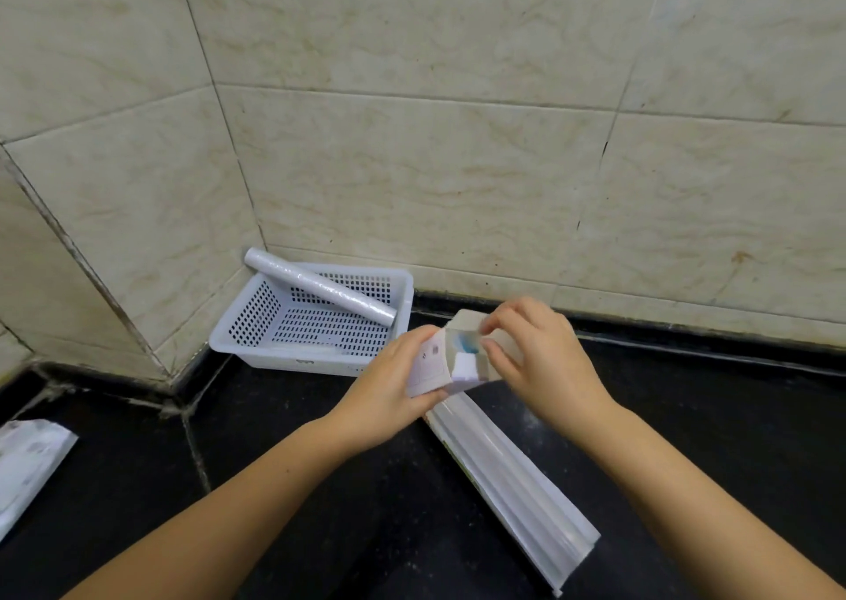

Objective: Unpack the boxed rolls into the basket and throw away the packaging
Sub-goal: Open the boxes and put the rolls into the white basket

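Rolls: one unpacked, a second box being opened.
One roll (320,286) lies across my basket (256,352) at left; my left hand (393,386) clamps the box (499,466) on the dark surface (297,462), my right fingers (496,324) pinch its end flap. Next, I judge, slide the roll out.

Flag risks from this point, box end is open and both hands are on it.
1. The left hand holds the box only at its top end, so the long body could swing or slip as the right hand works the flap.
2. The roll overhangs the basket rim; adding another could knock it out.
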Demonstrator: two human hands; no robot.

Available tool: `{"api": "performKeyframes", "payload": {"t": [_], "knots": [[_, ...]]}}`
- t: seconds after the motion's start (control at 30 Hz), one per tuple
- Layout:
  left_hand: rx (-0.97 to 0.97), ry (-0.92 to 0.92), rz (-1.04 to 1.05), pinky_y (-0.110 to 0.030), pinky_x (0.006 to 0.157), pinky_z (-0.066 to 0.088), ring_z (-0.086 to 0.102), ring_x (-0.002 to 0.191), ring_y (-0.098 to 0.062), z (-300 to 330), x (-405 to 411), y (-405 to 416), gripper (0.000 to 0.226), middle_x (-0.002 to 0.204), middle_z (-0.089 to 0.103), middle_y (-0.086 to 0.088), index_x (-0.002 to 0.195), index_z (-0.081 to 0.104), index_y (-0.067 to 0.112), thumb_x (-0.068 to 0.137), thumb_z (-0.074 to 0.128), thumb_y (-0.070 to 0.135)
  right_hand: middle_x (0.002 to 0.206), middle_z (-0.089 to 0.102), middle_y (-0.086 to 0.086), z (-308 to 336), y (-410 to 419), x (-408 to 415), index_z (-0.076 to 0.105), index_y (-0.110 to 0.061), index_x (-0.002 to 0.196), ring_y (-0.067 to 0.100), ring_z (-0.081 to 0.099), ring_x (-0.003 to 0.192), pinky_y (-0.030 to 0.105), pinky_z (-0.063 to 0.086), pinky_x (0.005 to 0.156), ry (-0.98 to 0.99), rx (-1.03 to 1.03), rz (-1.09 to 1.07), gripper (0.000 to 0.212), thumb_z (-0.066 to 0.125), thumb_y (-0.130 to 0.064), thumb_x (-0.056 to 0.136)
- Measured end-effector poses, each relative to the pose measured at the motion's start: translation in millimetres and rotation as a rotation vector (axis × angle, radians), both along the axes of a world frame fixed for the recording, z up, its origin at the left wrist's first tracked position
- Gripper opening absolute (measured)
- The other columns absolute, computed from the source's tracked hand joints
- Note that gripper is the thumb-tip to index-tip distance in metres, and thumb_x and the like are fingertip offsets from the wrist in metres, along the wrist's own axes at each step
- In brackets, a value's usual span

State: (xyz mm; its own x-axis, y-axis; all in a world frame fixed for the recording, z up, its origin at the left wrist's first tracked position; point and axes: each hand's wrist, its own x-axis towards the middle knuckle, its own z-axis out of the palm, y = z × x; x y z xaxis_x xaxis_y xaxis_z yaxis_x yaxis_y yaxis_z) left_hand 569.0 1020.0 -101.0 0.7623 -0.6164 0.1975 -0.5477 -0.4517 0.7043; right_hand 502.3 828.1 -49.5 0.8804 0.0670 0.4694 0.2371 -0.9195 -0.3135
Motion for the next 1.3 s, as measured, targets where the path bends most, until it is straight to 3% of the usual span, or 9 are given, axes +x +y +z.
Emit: {"api": "performKeyframes", "payload": {"t": [0.13,0.27,0.37,0.5,0.67,0.8,0.93,1.13,1.3], "knots": [[0.003,-0.026,0.04,-0.03,0.103,0.039,0.041,0.122,-0.003,1.0,8.3,-6.4,0.069,0.135,0.044,0.012,0.136,0.032,0.034,0.079,0.071,0.038,0.111,0.064,0.001,-3.1,5.9,-6.5,0.061,-0.015,0.115,0.019,0.056,0.102,0.036,0.045,0.09,0.147,0.02,0.16,0.028,0.053,-0.013,0.088],[-0.056,-0.055,0.11,-0.031,0.094,0.044,0.046,0.114,-0.005,6.9,8.9,-11.9,0.062,0.124,0.048,0.015,0.127,0.035,0.042,0.077,0.07,0.043,0.089,0.058,-0.006,-0.6,2.3,-11.8,0.065,-0.015,0.091,0.006,0.048,0.074,0.024,0.04,0.069,0.095,0.164,0.12,0.023,0.049,-0.001,0.082],[-0.062,-0.137,0.156,-0.03,0.091,0.041,0.046,0.113,-0.009,8.4,7.0,-14.6,0.061,0.12,0.047,0.016,0.128,0.036,0.039,0.077,0.069,0.041,0.084,0.059,-0.007,-0.2,3.9,-8.9,0.067,-0.016,0.084,0.007,0.058,0.071,0.023,0.044,0.065,0.126,0.319,0.045,0.027,0.048,0.003,0.082],[0.054,-0.41,0.12,-0.026,0.101,0.028,0.044,0.118,-0.011,7.4,2.7,-19.0,0.058,0.128,0.052,0.008,0.132,0.039,0.028,0.08,0.064,0.031,0.103,0.058,-0.01,6.1,5.3,5.6,0.06,-0.02,0.116,0.001,0.061,0.072,0.015,0.045,0.064,0.224,0.433,-0.092,0.029,0.058,-0.026,0.088],[0.049,-0.541,0.174,-0.028,0.102,0.028,0.046,0.112,-0.013,14.7,0.8,-21.6,0.057,0.122,0.057,0.004,0.128,0.048,0.02,0.076,0.068,0.019,0.096,0.061,-0.005,9.5,5.7,12.3,0.058,-0.02,0.118,0.006,0.058,0.08,0.012,0.041,0.063,0.337,0.404,-0.12,0.04,0.064,-0.032,0.08],[0.07,-0.583,0.137,-0.041,0.102,0.038,0.043,0.109,-0.014,16.4,-4.8,-19.7,0.058,0.121,0.058,-0.001,0.128,0.05,0.016,0.072,0.066,0.012,0.09,0.064,0.001,10.0,10.3,15.5,0.063,-0.011,0.099,0.015,0.061,0.083,0.019,0.046,0.062,0.358,0.465,-0.13,0.031,0.063,-0.034,0.08],[0.101,-0.628,0.139,-0.05,0.102,0.039,0.04,0.107,-0.017,16.6,-8.1,-20.7,0.064,0.117,0.059,-0.007,0.125,0.052,0.011,0.063,0.067,0.003,0.068,0.052,-0.002,6.8,14.9,19.5,0.055,-0.011,0.066,0.016,0.049,0.07,0.007,0.037,0.042,0.343,0.425,-0.132,0.018,0.06,-0.02,0.081],[0.099,-0.602,0.126,-0.038,0.103,0.032,0.041,0.11,-0.014,12.7,-4.7,-16.3,0.059,0.122,0.058,-0.002,0.129,0.049,0.015,0.073,0.068,0.015,0.059,0.051,-0.011,0.4,5.2,21.7,0.064,-0.016,0.071,0.005,0.045,0.053,0.01,0.036,0.044,0.337,0.427,-0.132,0.013,0.061,-0.019,0.083],[0.173,-0.45,0.134,-0.027,0.101,0.027,0.044,0.116,-0.013,-6.7,5.6,6.8,0.058,0.127,0.052,0.007,0.134,0.04,0.026,0.082,0.065,0.031,0.077,0.064,0.004,-4.1,-16.7,16.0,0.055,-0.005,0.087,0.008,0.062,0.048,0.018,0.043,0.043,0.496,0.476,-0.154,0.018,0.05,-0.021,0.094]]}}
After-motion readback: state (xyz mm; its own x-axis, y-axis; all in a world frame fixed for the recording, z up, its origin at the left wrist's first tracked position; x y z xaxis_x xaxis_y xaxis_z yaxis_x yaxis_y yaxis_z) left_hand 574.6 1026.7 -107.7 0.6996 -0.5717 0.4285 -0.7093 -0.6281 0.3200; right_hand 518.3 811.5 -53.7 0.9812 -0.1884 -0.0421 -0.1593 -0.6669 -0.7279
